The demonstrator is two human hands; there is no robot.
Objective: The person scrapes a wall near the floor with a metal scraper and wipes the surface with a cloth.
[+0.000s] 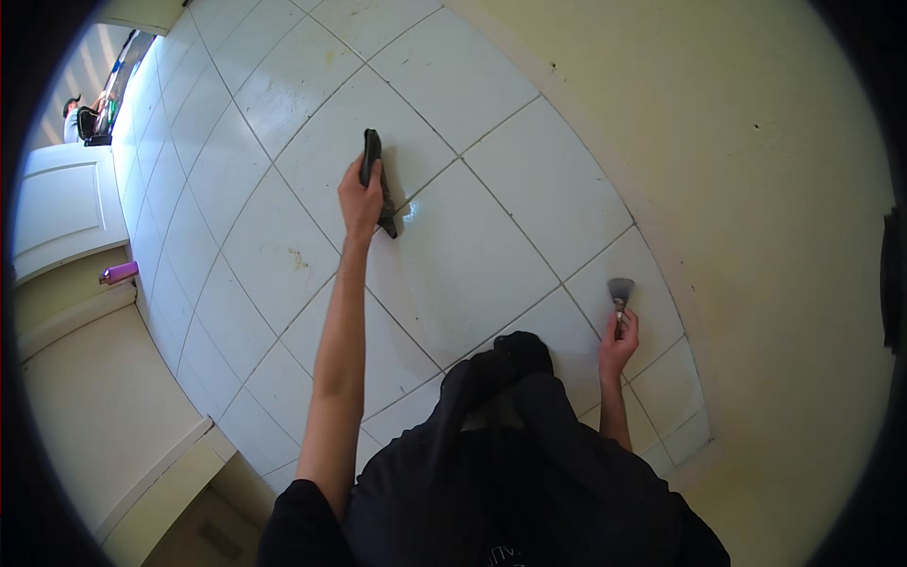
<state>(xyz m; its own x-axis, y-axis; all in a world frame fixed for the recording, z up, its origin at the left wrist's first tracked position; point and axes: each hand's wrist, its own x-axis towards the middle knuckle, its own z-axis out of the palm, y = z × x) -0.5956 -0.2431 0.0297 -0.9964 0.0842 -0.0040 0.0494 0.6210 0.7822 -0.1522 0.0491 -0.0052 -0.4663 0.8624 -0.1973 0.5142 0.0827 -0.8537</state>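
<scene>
Stretched out ahead over the tiles, my left hand (pixel 360 202) is closed around a dark folded cloth (pixel 372 144). The cloth's lower end pokes out on the right of the hand, at the floor. My right hand (pixel 617 352) grips the handle of a scraper (pixel 621 287) with a flared grey blade, low at the right and close to the wall. The blade points away from me; I cannot tell whether it touches the floor. White tiles (pixel 453 246) with dark joints lie under both hands, with a shiny patch beside the cloth.
A cream wall (pixel 756 217) bounds the floor on the right. Along the left stand a white panelled door (pixel 64 203) and a purple bottle (pixel 118 273). Through the far-left opening, a person (pixel 74 123) in a dark cap sits. My dark-clad legs (pixel 472 402) are below.
</scene>
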